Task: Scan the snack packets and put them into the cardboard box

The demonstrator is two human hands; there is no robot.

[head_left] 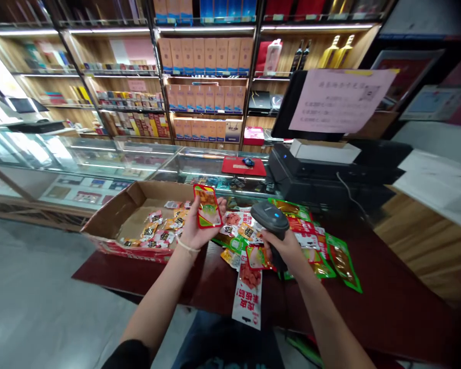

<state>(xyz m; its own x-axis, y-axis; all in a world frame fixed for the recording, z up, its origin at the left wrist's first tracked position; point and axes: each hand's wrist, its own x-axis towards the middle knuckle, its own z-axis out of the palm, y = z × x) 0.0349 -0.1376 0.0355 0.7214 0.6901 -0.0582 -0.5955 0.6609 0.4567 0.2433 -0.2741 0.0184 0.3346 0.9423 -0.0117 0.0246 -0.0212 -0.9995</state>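
My left hand grips a small red-edged snack packet, tilted upright with its printed face toward me. In my right hand is a dark handheld barcode scanner, its head turned toward the packet and a small blue light on top. Beneath the scanner lies a heap of snack packets, among them a long white one hanging over the counter's front edge and a green-edged one at the right. Left of my hand stands an open cardboard box with several small packets inside.
The dark red counter carries everything. Behind it are a glass display case and a red mat. A monitor with a pink paper sign rises at the right above black equipment. Stocked shelves line the wall.
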